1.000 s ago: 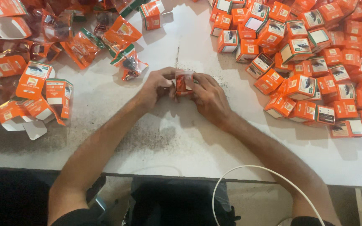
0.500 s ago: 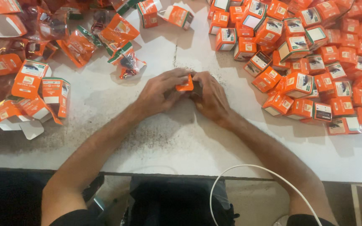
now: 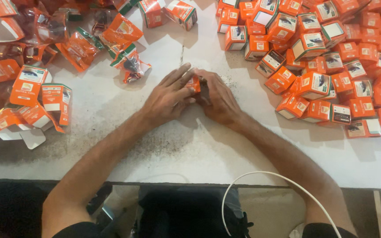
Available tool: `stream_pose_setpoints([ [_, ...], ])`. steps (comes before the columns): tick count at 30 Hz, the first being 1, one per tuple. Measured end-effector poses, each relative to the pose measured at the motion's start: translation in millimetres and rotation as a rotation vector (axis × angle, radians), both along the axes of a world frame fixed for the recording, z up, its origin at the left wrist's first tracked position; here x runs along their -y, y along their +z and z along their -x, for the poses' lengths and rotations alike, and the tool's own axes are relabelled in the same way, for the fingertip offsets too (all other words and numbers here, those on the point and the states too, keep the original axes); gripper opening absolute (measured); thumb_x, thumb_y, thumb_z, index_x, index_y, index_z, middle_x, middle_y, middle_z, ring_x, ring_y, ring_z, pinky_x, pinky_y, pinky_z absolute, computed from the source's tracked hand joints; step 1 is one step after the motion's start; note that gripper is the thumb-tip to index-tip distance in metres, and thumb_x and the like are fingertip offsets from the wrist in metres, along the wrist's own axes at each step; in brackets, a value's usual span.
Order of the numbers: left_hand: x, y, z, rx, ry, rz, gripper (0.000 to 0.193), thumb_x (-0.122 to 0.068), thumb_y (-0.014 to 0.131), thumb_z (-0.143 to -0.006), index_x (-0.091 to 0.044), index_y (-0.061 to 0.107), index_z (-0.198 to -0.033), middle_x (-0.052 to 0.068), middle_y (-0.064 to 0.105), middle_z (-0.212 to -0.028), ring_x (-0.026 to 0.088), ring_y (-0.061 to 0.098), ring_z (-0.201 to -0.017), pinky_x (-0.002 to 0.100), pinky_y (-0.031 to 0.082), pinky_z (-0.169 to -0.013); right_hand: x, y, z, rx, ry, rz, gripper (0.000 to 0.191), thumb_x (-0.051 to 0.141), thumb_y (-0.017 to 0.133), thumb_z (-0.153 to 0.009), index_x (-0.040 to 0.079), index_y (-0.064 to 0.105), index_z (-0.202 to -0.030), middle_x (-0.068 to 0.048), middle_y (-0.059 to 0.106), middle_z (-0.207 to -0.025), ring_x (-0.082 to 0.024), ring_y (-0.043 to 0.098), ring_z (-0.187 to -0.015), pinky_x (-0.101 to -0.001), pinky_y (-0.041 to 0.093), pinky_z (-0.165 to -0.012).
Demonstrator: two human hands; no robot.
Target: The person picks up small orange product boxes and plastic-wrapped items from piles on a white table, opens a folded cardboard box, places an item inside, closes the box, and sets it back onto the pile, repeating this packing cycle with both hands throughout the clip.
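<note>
A small orange carton [image 3: 194, 84] is pressed between both my hands on the white table [image 3: 199, 145], mid-table. My left hand [image 3: 168, 97] covers its left side with fingers stretched over the top. My right hand [image 3: 218, 99] grips its right side; most of the carton is hidden by my fingers. A big heap of closed orange cartons [image 3: 318, 57] lies to the right of my right hand. To the left lie flat unfolded orange cartons [image 3: 31, 101] and clear bagged parts [image 3: 128, 64].
Two loose cartons [image 3: 173, 11] lie at the top centre. A white cable [image 3: 261, 180] loops over the table's near edge by my right forearm. Dark specks mark the tabletop around my hands.
Both hands have closed tighter over the small carton, which shows less than before. The view has shifted slightly downward.
</note>
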State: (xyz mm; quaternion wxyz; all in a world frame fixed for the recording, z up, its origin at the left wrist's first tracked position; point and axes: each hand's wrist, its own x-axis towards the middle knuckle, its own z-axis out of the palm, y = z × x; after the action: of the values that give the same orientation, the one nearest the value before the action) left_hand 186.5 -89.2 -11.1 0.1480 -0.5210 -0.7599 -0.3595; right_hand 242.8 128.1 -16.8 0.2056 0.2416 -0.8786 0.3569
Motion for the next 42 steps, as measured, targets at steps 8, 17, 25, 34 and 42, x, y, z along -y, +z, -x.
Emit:
stream_pose_setpoints([
  [8, -23.7, 6.0, 47.5, 0.062, 0.300, -0.133, 0.036, -0.015, 0.072, -0.104, -0.007, 0.058, -0.136, 0.019, 0.047, -0.158, 0.044, 0.040, -0.149, 0.052, 0.033, -0.126, -8.7, 18.0, 15.1, -0.565, -0.643, -0.123, 0.076, 0.024, 0.076, -0.089, 0.000, 0.033, -0.146, -0.030, 0.035, -0.149, -0.051, 0.038, -0.136, -0.0568, 0.034, -0.115],
  [17, -70.4, 41.6, 135.8, -0.158, 0.320, 0.398, 0.049, -0.002, 0.067, -0.088, 0.002, 0.050, -0.135, 0.023, 0.054, -0.142, 0.041, 0.051, -0.138, 0.060, 0.029, -0.122, -31.0, -7.0, 21.7, 0.396, -0.183, 0.369, 0.060, 0.036, 0.061, -0.101, 0.008, 0.038, -0.149, -0.015, 0.064, -0.142, -0.027, 0.072, -0.113, -0.0399, 0.057, -0.101],
  [25, -20.8, 11.6, 22.1, -0.381, 0.067, 0.072, 0.044, 0.002, 0.067, -0.094, 0.005, 0.052, -0.136, 0.028, 0.042, -0.158, 0.044, 0.043, -0.150, 0.055, 0.046, -0.123, -36.8, -23.8, 28.6, 0.726, 0.218, 0.939, 0.062, 0.034, 0.059, -0.106, -0.001, 0.033, -0.151, -0.015, 0.057, -0.136, -0.022, 0.058, -0.123, -0.0405, 0.048, -0.107],
  [34, 70.8, 13.6, 43.2, 0.022, 0.696, 0.406, 0.038, -0.023, 0.079, -0.091, -0.008, 0.064, -0.123, 0.019, 0.058, -0.123, 0.036, 0.063, -0.109, 0.047, 0.057, -0.081, 0.7, -3.2, 11.5, 0.185, 0.109, 0.052, 0.058, 0.012, 0.068, -0.101, -0.005, 0.036, -0.147, -0.024, 0.055, -0.135, -0.039, 0.054, -0.127, -0.0461, 0.043, -0.109],
  [42, 40.0, 13.7, 10.1, 0.518, 0.198, -0.258, 0.033, -0.004, 0.078, -0.095, -0.005, 0.064, -0.126, 0.015, 0.066, -0.119, 0.029, 0.068, -0.101, 0.035, 0.062, -0.088, -4.2, 10.6, 10.1, 0.240, 0.072, 0.174, 0.051, 0.010, 0.086, -0.080, -0.001, 0.063, -0.125, -0.014, 0.067, -0.112, -0.027, 0.067, -0.099, -0.0362, 0.054, -0.087],
])
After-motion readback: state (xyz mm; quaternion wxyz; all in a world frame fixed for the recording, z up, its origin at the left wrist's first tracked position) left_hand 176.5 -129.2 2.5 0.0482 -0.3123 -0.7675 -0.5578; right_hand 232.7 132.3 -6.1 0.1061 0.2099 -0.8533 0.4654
